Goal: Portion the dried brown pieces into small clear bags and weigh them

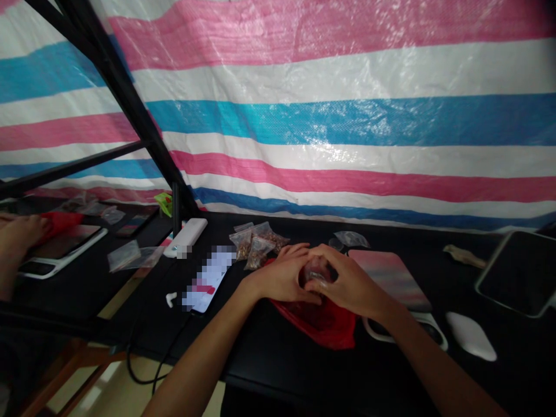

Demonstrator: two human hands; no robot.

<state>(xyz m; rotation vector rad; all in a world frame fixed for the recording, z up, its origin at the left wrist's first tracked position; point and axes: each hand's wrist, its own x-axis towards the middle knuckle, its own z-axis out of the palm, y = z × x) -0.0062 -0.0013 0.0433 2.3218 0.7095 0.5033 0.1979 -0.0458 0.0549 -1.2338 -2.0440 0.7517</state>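
**Q:** What are we working on at this step?

**A:** We are holding a small clear packet between both hands, just above the red plastic bag on the tabletop.

**Q:** What state is the grip in?

**A:** Our left hand and right hand are both closing their grip around the packet, which is partly hidden.

**Q:** What does the next move call for?

**A:** We are judging that it calls for freeing one hand. Packets of brown granules are lying just behind the red plastic bag.

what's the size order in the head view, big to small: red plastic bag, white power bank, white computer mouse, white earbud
Largest: red plastic bag.
Next, unranked: white power bank and white computer mouse look about alike, and the mouse sits nearer the camera, so I can't rank them.
Smallest: white earbud.
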